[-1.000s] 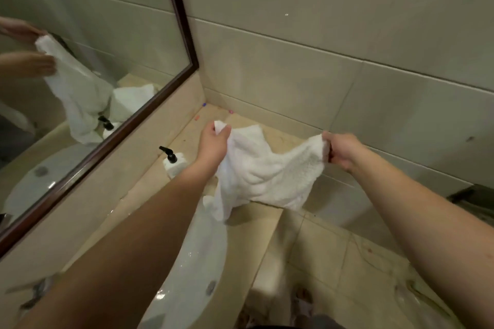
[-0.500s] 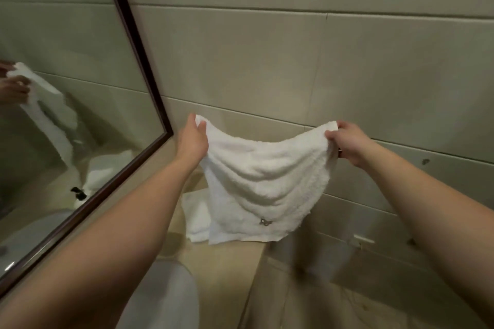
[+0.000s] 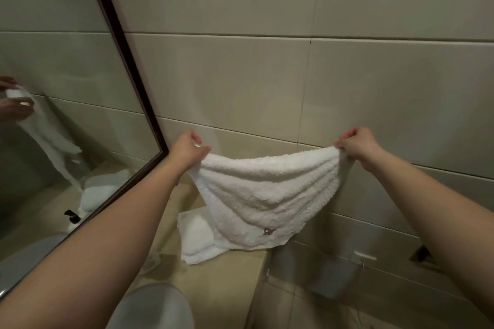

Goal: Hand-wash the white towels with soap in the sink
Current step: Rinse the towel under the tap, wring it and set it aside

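Note:
A white towel (image 3: pixel 264 195) with a small embroidered mark near its lower edge hangs spread in front of the tiled wall. My left hand (image 3: pixel 187 151) pinches its upper left corner and my right hand (image 3: pixel 357 145) pinches its upper right corner, so the top edge sags between them. Below it, a second folded white towel (image 3: pixel 196 240) lies on the beige counter (image 3: pixel 224 280). The white sink basin (image 3: pixel 157 307) shows at the bottom, partly behind my left forearm.
A dark-framed mirror (image 3: pixel 66 115) fills the left side and reflects the towels and a soap pump. The tiled wall (image 3: pixel 294 75) stands close behind the towel. The counter ends at the right, with a wall socket (image 3: pixel 365 258) below.
Both hands have lifted the towel and pulled its corners further apart, so it hangs wider and flatter. The view has tilted up toward the wall, and the soap pump has left direct view.

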The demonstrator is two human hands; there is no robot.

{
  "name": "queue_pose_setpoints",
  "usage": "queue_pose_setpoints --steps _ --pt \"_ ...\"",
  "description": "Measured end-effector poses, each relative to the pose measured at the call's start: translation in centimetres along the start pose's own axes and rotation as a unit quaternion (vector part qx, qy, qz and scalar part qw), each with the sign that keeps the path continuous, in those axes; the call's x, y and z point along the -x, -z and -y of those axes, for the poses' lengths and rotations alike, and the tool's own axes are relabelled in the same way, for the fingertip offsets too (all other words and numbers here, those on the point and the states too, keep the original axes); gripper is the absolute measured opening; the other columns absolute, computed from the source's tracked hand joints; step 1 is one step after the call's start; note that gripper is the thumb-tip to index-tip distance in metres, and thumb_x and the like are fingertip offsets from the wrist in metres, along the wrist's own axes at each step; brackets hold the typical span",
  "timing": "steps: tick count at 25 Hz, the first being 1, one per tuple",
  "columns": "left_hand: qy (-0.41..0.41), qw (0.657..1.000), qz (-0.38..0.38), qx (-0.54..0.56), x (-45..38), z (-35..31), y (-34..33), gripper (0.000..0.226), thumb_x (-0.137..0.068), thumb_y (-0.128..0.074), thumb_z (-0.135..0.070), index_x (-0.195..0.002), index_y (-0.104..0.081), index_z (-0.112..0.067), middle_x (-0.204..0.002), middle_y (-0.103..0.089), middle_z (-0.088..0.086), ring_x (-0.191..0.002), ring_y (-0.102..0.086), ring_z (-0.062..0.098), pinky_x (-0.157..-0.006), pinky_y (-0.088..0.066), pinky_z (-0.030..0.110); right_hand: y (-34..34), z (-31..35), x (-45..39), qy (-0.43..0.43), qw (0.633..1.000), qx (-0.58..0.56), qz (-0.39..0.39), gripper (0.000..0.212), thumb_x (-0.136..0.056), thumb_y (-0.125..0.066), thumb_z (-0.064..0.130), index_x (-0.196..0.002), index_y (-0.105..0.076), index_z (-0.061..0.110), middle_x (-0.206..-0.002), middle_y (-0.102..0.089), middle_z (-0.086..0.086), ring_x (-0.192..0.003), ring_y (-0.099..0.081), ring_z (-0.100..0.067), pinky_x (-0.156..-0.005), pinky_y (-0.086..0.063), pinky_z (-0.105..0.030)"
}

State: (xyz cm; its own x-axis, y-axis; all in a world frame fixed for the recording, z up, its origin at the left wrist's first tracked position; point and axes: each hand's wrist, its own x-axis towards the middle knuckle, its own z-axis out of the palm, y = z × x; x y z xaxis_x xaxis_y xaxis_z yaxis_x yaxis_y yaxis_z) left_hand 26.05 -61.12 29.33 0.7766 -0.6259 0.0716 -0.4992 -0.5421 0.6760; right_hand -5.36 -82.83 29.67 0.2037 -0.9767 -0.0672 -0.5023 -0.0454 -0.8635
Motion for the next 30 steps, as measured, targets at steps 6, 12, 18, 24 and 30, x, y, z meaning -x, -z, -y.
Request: queue_pose_setpoints --steps 6,12,18,24,30 --pt "-0.014 0.996 0.087 0.021 -0.4 0.6 0.7 0.019 -0.076 -0.084 -0.020 -0.074 -0.065 -0.015 -0.074 -0.059 0.000 -0.070 -0.053 0.015 -0.058 -0.039 0.027 0.3 -0.3 0.1 0.008 0.990 0.142 0.012 0.033 -0.082 -0.066 0.000 -0.059 -0.047 0.012 -0.064 -0.049 -0.009 -0.068 -0.048 -0.024 -0.059 -0.034 -0.030" --pt "-0.009 0.982 0.121 0.144 0.4 0.5 1.0 0.016 -0.073 -0.086 -0.006 -0.081 -0.073 -0.011 -0.057 -0.064 -0.009 -0.051 -0.057 0.000 -0.052 -0.044 0.012 0.2 -1.3 -0.1 0.016 0.989 0.146 -0.010 0.034 -0.082 -0.065 -0.001 -0.057 -0.046 0.012 -0.065 -0.048 -0.010 -0.069 -0.046 -0.022 -0.059 -0.034 -0.029" --pt "-0.055 0.981 0.178 0.056 0.3 1.5 1.6 0.022 -0.068 -0.091 -0.017 -0.085 -0.078 -0.017 -0.092 -0.071 -0.003 -0.088 -0.062 0.010 -0.077 -0.046 0.019 0.5 -2.0 0.4 0.065 0.993 0.054 0.087 0.011 -0.083 -0.073 0.002 -0.075 -0.066 0.005 -0.068 -0.055 -0.007 -0.068 -0.047 -0.019 -0.055 -0.032 -0.026" --pt "-0.125 0.962 0.210 -0.125 -0.5 2.0 2.3 0.028 -0.067 -0.092 -0.032 -0.087 -0.075 -0.022 -0.090 -0.065 -0.012 -0.083 -0.055 0.002 -0.070 -0.039 0.015 1.9 -1.5 0.9 0.150 0.954 0.141 0.217 0.019 -0.075 -0.085 0.020 -0.089 -0.075 0.012 -0.079 -0.063 0.000 -0.074 -0.052 -0.009 -0.062 -0.039 -0.013" --pt "-0.131 0.969 0.173 -0.115 -1.8 2.3 3.0 0.026 -0.072 -0.086 -0.042 -0.083 -0.074 -0.023 -0.101 -0.073 0.001 -0.096 -0.064 0.019 -0.088 -0.049 0.034 2.1 -1.6 -0.4 0.209 0.936 0.210 0.191 0.020 -0.073 -0.086 0.023 -0.079 -0.067 0.020 -0.090 -0.065 -0.009 -0.083 -0.055 -0.020 -0.071 -0.040 -0.028"
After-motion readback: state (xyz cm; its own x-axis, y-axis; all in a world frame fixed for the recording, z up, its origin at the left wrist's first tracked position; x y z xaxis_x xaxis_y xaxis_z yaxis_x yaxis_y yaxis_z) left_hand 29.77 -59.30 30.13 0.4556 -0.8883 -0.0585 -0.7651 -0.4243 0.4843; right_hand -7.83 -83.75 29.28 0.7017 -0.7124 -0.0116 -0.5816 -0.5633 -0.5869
